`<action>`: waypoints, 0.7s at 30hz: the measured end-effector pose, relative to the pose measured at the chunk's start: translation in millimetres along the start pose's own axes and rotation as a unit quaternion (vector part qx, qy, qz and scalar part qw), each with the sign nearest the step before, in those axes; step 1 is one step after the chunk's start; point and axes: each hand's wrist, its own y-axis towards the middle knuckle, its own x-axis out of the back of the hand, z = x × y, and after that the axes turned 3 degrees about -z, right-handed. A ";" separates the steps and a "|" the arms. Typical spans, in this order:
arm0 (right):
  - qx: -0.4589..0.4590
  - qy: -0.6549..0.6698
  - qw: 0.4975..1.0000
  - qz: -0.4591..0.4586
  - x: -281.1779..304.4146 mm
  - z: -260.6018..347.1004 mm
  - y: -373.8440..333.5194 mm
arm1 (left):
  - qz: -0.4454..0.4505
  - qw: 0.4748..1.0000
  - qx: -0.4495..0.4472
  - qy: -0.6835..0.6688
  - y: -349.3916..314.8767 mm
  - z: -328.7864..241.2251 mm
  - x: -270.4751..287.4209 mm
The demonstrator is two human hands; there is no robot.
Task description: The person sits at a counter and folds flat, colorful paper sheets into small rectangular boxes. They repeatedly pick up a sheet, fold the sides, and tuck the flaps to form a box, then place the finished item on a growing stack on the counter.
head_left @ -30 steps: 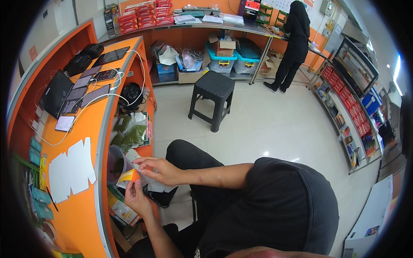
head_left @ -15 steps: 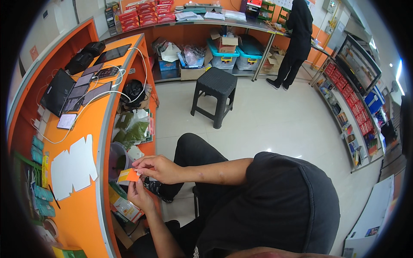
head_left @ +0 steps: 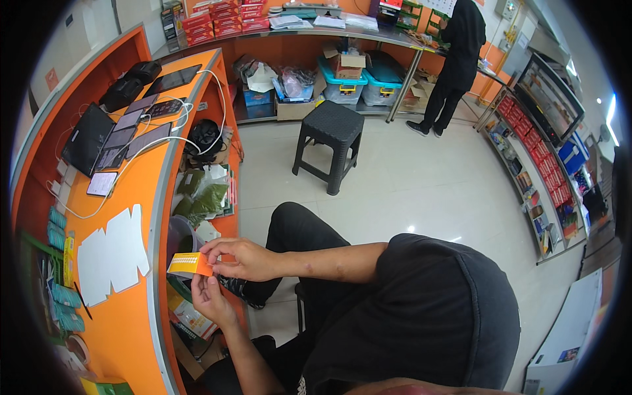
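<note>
A small orange and yellow cardboard box (head_left: 186, 263), with a pale strip along its face, is held between my two hands beside the orange counter's edge. My right hand (head_left: 242, 258) grips its right end, with fingers and thumb closed on the card. From below, my left hand (head_left: 212, 299) pinches the lower right corner of the box between thumb and fingers. The box is tilted, its printed face turned up. On the counter to the left lie white flat card blanks (head_left: 117, 253), apart from both hands.
Phones and tablets (head_left: 118, 141) with white cables cover the far part of the orange counter (head_left: 125, 329). Below it, a shelf holds a bucket (head_left: 179, 230) and green packets (head_left: 209, 201). A black stool (head_left: 332, 122) stands ahead. A co-worker (head_left: 454, 66) stands at the back table.
The box has been turned and extends farther left, showing more of its yellow face and a pale strip. Both hands stay in nearly the same place, fingers shifted slightly.
</note>
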 end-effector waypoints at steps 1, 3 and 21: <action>0.008 -0.006 1.000 -0.001 1.7 2.0 -0.5 | 0.002 1.000 0.002 0.007 0.6 -1.9 0.4; 0.007 0.006 1.000 -0.001 1.3 2.0 0.1 | -0.005 1.000 0.009 0.019 1.1 -5.6 1.2; 0.024 -0.021 0.999 0.017 4.6 6.5 4.2 | -0.015 0.985 -0.071 0.160 1.2 1.4 6.0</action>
